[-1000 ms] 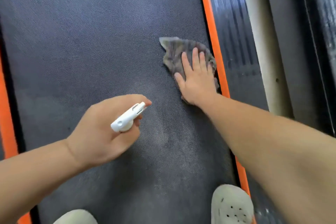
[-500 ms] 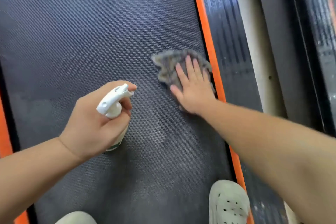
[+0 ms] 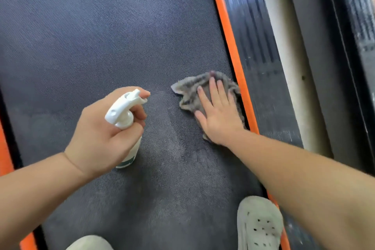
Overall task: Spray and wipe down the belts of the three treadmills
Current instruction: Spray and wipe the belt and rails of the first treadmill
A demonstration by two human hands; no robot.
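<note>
Pressing my right hand [image 3: 220, 115] flat on the grey cloth [image 3: 189, 92], fingers straight and slightly spread, I hold it down on the dark textured belt [image 3: 101, 36]. The cloth lies crumpled under my palm, and its far side touches the orange strip [image 3: 229, 46] that runs along the belt's right edge. Beyond that strip sits the black ribbed side rail [image 3: 257, 46]. My left hand [image 3: 97, 138] grasps the white spray bottle [image 3: 120, 111] around its neck, above the belt and left of the cloth. My forefinger lies alongside the nozzle, which points forward and to the right. A paler streak [image 3: 175, 144] marks the belt between my hands. My pale clog [image 3: 259, 227] stands near the belt's right edge, close to me.
</note>
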